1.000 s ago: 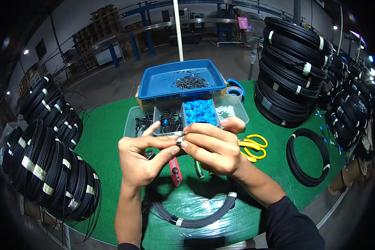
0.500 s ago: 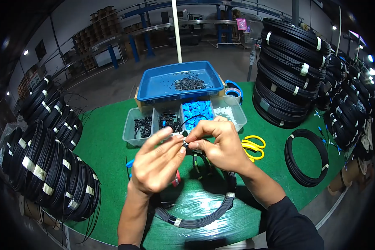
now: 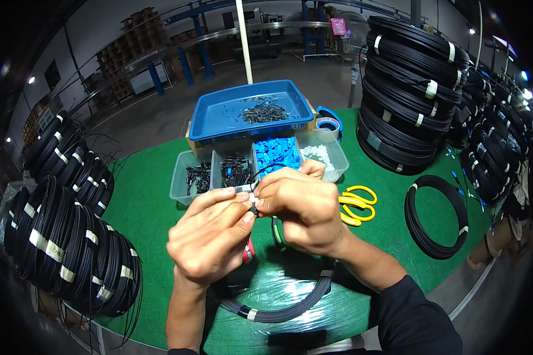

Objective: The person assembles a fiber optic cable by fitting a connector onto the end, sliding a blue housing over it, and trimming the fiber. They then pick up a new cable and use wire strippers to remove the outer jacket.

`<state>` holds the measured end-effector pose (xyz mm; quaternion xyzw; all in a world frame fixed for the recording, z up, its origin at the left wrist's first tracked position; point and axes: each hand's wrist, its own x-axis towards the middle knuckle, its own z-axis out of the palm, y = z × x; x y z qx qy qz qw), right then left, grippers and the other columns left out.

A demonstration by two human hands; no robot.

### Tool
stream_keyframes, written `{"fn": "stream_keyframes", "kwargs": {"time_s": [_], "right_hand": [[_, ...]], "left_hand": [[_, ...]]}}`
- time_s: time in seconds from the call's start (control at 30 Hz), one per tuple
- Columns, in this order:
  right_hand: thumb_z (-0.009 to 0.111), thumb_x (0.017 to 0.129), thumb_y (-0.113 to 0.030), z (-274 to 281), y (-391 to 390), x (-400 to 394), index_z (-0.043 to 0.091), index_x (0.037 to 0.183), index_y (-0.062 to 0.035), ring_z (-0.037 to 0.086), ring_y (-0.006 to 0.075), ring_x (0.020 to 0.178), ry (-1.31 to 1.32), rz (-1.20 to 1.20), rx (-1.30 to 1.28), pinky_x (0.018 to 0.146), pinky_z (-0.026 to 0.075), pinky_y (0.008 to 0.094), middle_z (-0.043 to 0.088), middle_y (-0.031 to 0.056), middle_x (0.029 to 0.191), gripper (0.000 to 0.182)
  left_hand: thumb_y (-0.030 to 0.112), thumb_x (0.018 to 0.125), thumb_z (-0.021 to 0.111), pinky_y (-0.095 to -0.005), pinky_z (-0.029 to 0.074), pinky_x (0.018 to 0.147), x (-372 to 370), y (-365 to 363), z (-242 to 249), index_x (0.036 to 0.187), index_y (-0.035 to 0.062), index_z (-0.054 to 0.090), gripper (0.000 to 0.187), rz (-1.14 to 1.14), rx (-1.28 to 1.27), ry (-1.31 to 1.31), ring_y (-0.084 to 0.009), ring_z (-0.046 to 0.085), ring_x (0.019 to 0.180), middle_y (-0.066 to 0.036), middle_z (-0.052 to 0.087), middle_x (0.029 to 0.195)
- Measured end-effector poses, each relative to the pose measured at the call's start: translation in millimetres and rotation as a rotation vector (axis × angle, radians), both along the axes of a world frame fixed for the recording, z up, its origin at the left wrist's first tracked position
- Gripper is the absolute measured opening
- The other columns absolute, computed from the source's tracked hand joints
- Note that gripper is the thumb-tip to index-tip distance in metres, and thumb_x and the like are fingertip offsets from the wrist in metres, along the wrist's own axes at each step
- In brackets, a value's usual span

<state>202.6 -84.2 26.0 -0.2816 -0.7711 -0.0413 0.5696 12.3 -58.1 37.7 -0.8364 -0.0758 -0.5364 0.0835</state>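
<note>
My left hand [image 3: 210, 239] and my right hand [image 3: 302, 210] meet above the green table, fingertips pinched close together. Between them is the end of a black cable [image 3: 265, 170], which arcs up behind my right fingers. A small white and dark piece [image 3: 253, 200] shows at the fingertips; its kind is mostly hidden. Below my hands lies a coil of black cable [image 3: 293, 309] bound with white tape. Partly covered by my hands are a red-handled item [image 3: 249, 251] and a green and black tool [image 3: 278, 234].
Behind my hands stands a clear divided bin [image 3: 183, 192] with black parts, blue connectors [image 3: 276, 152] and white pieces [image 3: 317, 157]. A blue tray [image 3: 207, 118] sits beyond. Yellow-handled scissors [image 3: 358, 204] and a cable coil [image 3: 414, 228] lie right. Coil stacks [image 3: 403, 100] flank the table.
My hands have drawn tighter together around the cable end. My left fingers, spread before, are now bent in, and my right hand has turned further over the piece. The view has shifted slightly.
</note>
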Motion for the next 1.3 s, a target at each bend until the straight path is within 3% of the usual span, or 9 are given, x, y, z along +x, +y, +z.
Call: {"fn": "stream_keyframes", "kwargs": {"time_s": [0.1,0.2,0.33,0.43,0.53,0.57,0.73,1.03,1.3], "right_hand": [[0.066,0.067,0.007,-2.0,-0.5,-1.4,0.064,0.075,-0.0025,0.069,0.0195,0.076,0.055,0.011,-0.219,0.072,0.039,0.0314,0.068,0.0090,0.073,0.013],[0.071,0.075,0.010,-8.9,8.1,0.5,0.066,0.075,0.0035,0.069,0.0188,0.069,0.335,0.270,-0.490,0.063,0.054,0.0311,0.071,0.0140,0.075,0.008],[0.071,0.075,0.009,-5.1,5.2,2.1,0.066,0.075,0.0036,0.070,0.0189,0.069,0.339,0.238,-0.565,0.063,0.054,0.0300,0.071,0.0149,0.075,0.008],[0.071,0.079,0.004,1.8,5.8,6.6,0.068,0.082,0.0009,0.070,0.0191,0.073,0.222,0.206,-0.553,0.072,0.050,0.0331,0.072,0.0120,0.078,0.005],[0.065,0.086,-0.004,2.0,12.2,15.7,0.066,0.101,-0.0076,0.068,0.0171,0.089,-0.011,0.060,-0.475,0.088,0.028,0.0367,0.073,0.0033,0.088,0.015],[0.065,0.086,-0.004,2.8,12.1,14.9,0.066,0.101,-0.0076,0.068,0.0171,0.089,-0.013,0.062,-0.471,0.088,0.028,0.0367,0.073,0.0033,0.088,0.015],[0.062,0.083,0.002,3.2,14.2,17.5,0.055,0.113,-0.0094,0.069,0.0137,0.088,-0.088,-0.174,-0.293,0.091,0.024,0.0401,0.073,0.0016,0.088,0.032],[0.061,0.080,0.006,-0.1,19.1,20.2,0.051,0.119,-0.0089,0.070,0.0117,0.087,-0.022,-0.111,-0.287,0.093,0.023,0.0411,0.073,-0.0010,0.085,0.043],[0.068,0.079,0.001,2.3,18.5,20.8,0.058,0.117,-0.0114,0.067,0.0161,0.088,-0.231,-0.144,-0.239,0.090,0.027,0.0407,0.069,0.0018,0.093,0.041]], "left_hand": [[-0.007,0.069,0.068,-0.0410,0.060,0.085,-2.2,1.7,-3.4,0.081,-0.0105,0.069,0.012,0.054,0.237,0.131,-0.0296,0.074,0.086,-0.021,0.073,0.085],[-0.005,0.068,0.069,-0.0414,0.059,0.089,-0.5,-1.0,-4.4,0.082,-0.0137,0.069,0.016,0.076,0.310,0.157,-0.0299,0.074,0.086,-0.023,0.072,0.086],[-0.010,0.074,0.070,-0.0393,0.059,0.088,-1.6,-1.8,-4.1,0.082,-0.0052,0.071,0.010,0.105,0.278,0.177,-0.0285,0.075,0.089,-0.017,0.074,0.083],[-0.003,0.074,0.071,-0.0433,0.058,0.090,-5.4,10.2,0.1,0.084,-0.0064,0.071,0.010,0.072,0.251,0.150,-0.0281,0.074,0.089,-0.017,0.073,0.087],[0.001,0.072,0.080,-0.0493,0.051,0.097,-10.5,20.6,-3.5,0.087,0.0054,0.073,0.017,0.092,0.071,0.061,-0.0232,0.074,0.092,-0.009,0.075,0.087],[0.002,0.071,0.082,-0.0496,0.049,0.098,-11.1,24.2,-5.9,0.090,0.0067,0.074,0.022,0.088,-0.009,0.014,-0.0225,0.075,0.092,-0.008,0.076,0.087],[-0.004,0.069,0.082,-0.0394,0.048,0.101,-14.0,25.2,-11.3,0.132,-0.0024,0.059,0.067,0.008,-0.666,-0.177,-0.0214,0.074,0.092,-0.012,0.076,0.085],[-0.009,0.073,0.078,-0.0421,0.047,0.102,-19.9,30.3,-9.5,0.136,-0.0070,0.051,0.069,-0.084,-0.624,-0.165,-0.0223,0.074,0.092,-0.012,0.076,0.081],[-0.007,0.073,0.080,-0.0426,0.050,0.099,-18.7,37.8,-15.9,0.135,-0.0040,0.042,0.073,-0.124,-0.559,-0.216,-0.0233,0.075,0.090,-0.010,0.076,0.080]]}}
